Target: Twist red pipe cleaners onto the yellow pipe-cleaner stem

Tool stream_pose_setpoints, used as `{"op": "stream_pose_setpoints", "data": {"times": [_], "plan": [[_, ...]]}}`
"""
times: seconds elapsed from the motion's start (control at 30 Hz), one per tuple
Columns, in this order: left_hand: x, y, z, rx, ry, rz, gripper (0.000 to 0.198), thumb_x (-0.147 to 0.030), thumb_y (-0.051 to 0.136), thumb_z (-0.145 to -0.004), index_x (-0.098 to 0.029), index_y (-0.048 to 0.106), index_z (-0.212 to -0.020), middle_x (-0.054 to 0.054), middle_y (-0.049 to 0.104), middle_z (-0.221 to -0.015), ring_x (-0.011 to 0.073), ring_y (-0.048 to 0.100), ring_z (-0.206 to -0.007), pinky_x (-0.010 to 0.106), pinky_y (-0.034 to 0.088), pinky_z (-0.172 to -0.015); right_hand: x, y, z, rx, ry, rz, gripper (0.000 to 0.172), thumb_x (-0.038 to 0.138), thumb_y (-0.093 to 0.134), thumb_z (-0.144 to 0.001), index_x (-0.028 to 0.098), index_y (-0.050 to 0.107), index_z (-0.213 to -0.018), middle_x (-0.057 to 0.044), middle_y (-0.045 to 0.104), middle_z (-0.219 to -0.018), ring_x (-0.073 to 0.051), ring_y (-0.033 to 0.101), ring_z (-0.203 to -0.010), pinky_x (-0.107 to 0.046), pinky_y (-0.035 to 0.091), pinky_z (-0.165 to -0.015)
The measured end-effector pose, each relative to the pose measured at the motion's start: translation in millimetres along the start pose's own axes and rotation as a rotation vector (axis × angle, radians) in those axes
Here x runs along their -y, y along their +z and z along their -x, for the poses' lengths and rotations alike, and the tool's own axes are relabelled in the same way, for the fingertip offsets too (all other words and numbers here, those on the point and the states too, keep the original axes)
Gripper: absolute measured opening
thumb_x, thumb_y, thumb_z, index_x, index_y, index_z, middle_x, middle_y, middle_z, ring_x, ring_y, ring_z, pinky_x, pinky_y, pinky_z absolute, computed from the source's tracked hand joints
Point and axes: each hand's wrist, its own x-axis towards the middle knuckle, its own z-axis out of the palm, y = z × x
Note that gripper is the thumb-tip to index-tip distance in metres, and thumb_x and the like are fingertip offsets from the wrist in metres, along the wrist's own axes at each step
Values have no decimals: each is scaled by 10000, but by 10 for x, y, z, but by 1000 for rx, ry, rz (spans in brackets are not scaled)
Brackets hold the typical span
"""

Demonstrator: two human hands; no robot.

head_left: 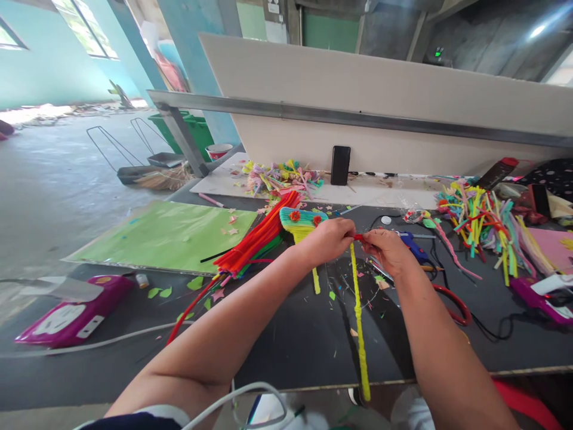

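My left hand (329, 240) is closed in a pinch on one end of a short red pipe cleaner (359, 237). Fingers of my right hand (388, 249) pinch its other end. Below the hands a long twisted yellow pipe cleaner (358, 316) runs down past the table's front edge; whether it joins the red piece I cannot tell. Beside my left hand lies a blue and yellow pipe-cleaner piece (293, 221) with small red-orange flowers, partly hidden by that hand. A bundle of red pipe cleaners (257, 236) rests to its left, with other colours beneath.
Green sheets (170, 236) and a purple power strip (74, 313) lie left. Pipe-cleaner scraps (282, 177) and a phone (341, 165) stand behind. To the right are a blue glue gun (414, 248), red-handled scissors (454, 304) and a colourful pipe-cleaner pile (486, 218).
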Motion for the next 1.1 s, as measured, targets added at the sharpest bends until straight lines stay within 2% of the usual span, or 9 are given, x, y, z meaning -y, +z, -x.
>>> {"op": "stream_pose_setpoints", "data": {"times": [0.23, 0.43, 0.67, 0.8, 0.93, 1.1], "plan": [[11, -18, -17, 87, -302, 265, 124, -258, 538, -741, -153, 603, -745, -10, 611, -653, 105, 558, -605, 196, 406, -540, -7, -9, 5, -15, -23, -22, 212, 316, 747, -591, 163, 601, -584, 12, 550, -536, -96, 437, -517, -249, 283, -500], [8, -37, -11, 153, -448, 486, 88, -233, 559, -709, -145, 569, -712, -17, 586, -578, 100, 580, -523, 189, 438, -486, -20, -6, 16, 0, -34, 11, 217, 334, 761, -592, 164, 627, -609, 5, 570, -551, -95, 445, -521, -249, 293, -510], [101, -22, 9, 149, -451, 574, 58, -151, 557, -624, -140, 573, -679, -16, 588, -571, 96, 564, -512, 188, 428, -474, -43, -49, 9, 38, -44, 113, 221, 361, 731, -632, 167, 626, -622, -8, 590, -574, -97, 430, -508, -249, 290, -496], [73, -36, 6, 150, -408, 452, 98, -140, 531, -593, -145, 595, -667, -27, 574, -528, 97, 540, -504, 180, 376, -444, 41, -45, 60, 76, -38, 216, 187, 348, 719, -645, 175, 650, -658, -12, 622, -618, -104, 458, -530, -258, 344, -537], [23, -31, -3, 152, -372, 330, 109, -144, 534, -562, -150, 607, -643, -33, 573, -545, 93, 503, -506, 187, 336, -436, 106, -20, 108, 54, -52, 374, 204, 322, 714, -637, 184, 697, -785, -14, 651, -698, -120, 498, -586, -262, 381, -561], [-23, -10, -4, 147, -332, 294, 100, -144, 525, -569, -149, 598, -637, -32, 570, -579, 90, 493, -540, 193, 339, -467, 63, -40, 94, 49, -48, 470, 239, 351, 713, -640, 174, 692, -800, -9, 636, -649, -120, 497, -563, -258, 375, -537]]}}
